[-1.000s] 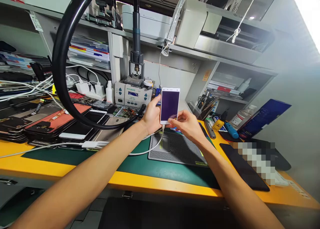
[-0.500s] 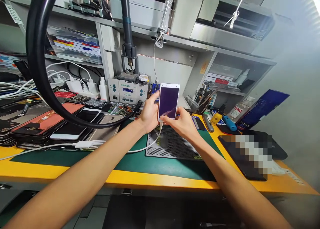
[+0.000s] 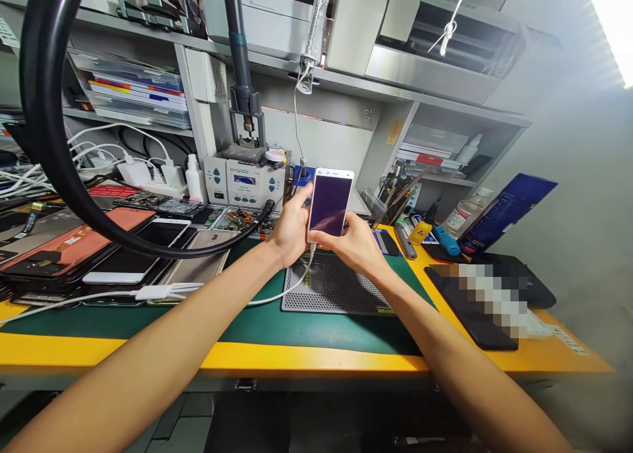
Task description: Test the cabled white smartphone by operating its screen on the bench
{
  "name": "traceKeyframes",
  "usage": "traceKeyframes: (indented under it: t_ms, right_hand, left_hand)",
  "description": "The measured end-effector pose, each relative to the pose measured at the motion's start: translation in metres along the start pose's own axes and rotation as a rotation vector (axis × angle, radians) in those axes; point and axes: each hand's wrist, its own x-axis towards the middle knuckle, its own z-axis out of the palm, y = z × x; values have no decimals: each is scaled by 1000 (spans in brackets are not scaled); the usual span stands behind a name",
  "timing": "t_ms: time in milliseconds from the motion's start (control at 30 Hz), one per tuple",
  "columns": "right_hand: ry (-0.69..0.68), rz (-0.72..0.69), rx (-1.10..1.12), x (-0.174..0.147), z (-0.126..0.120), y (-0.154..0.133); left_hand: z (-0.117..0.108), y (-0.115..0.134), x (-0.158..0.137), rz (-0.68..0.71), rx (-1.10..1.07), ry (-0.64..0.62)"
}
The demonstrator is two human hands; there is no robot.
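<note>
A white smartphone [image 3: 330, 206] with a dark screen is held up above the bench, its top leaning slightly right. My left hand [image 3: 291, 232] grips its left edge, thumb along the side. My right hand [image 3: 352, 242] holds the lower right corner, with the thumb at the bottom of the phone's front. A white charging cable [image 3: 287, 297] runs up to the phone's bottom end. Below the hands lies a grey perforated mat [image 3: 346, 291] on the green work mat [image 3: 316, 331]. The fingers behind the phone are hidden.
Several phones [image 3: 133, 252] are piled at the left beneath a thick black hose [image 3: 39, 77]. A grey control unit [image 3: 247, 181] stands behind. On the right are a yellow bottle [image 3: 422, 232], a clear bottle [image 3: 465, 212], a blue box [image 3: 512, 209] and a black flat pad [image 3: 467, 308].
The view has turned a little, so most of the scene sits slightly farther left. Both hands keep hold of the phone, which tilts slightly more to the right.
</note>
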Motion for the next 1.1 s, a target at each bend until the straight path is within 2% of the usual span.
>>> traceKeyframes:
  t_ms: [133,300,633,800,967,1100]
  right_hand:
    - [6,37,-7,0,-5,-8]
    - [110,64,-53,4,-15,-11]
    - [384,42,317,21,-43,-14]
    - [606,59,428,27,-54,-11]
    - [579,149,493,33,-62,-4]
    - [525,132,455,34,-58,0]
  left_hand:
    - [2,1,-2,-26,48,-2]
    - [3,0,-3,-57,126,1]
    - [6,-2,-5,-93,191,-7]
    - [5,-1,-5,-77,166,-9]
    - [2,0,-4,-77,119,-27]
    - [1,0,-4,-76,66,-16]
